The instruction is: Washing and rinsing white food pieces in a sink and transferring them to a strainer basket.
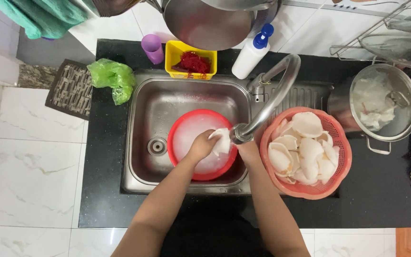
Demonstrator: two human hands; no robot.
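Left hand (200,146) grips a white shell-like piece (223,141) over the red basin (181,126) in the steel sink (153,102); right hand (247,148) sits under the faucet (273,97), grip unclear. Pink basket (343,162) of white pieces crowds the sink's right edge.

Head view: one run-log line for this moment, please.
left hand holds white piece over red basin | right hand under faucet | orange basket of white pieces beside sink
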